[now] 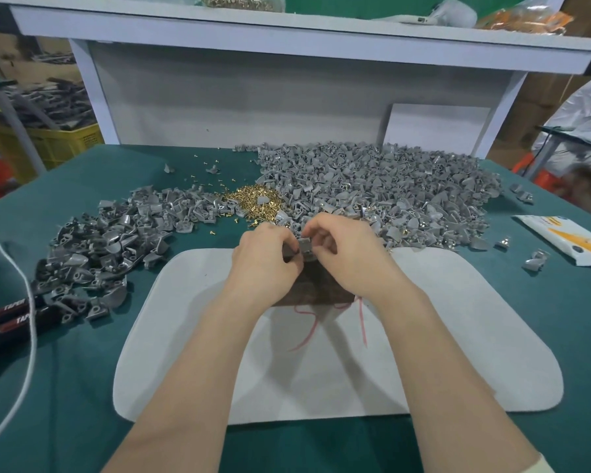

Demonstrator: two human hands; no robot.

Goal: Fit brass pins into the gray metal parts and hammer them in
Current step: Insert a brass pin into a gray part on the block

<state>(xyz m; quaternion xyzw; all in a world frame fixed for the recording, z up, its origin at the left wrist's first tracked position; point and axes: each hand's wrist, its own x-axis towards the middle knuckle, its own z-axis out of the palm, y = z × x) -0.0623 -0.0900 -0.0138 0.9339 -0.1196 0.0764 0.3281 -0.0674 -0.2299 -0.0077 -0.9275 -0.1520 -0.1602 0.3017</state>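
Note:
My left hand (265, 259) and my right hand (347, 254) meet over a dark wooden block (316, 290) on a white pad (458, 336). Between their fingertips sits one gray metal part (304, 246), pinched from both sides. Whether a brass pin is in the fingers is hidden. A heap of loose brass pins (253, 203) lies just beyond the hands. A large pile of gray parts (372, 186) spreads behind and to the right. A second, darker pile of gray parts (110, 244) lies to the left.
Black-handled tools (7, 319) and a white cord (31, 336) lie at the left table edge. A white and yellow packet (567, 238) rests at the right. A white shelf frame (287, 39) stands behind the green table (65, 387). A pink string (307, 332) trails from the block.

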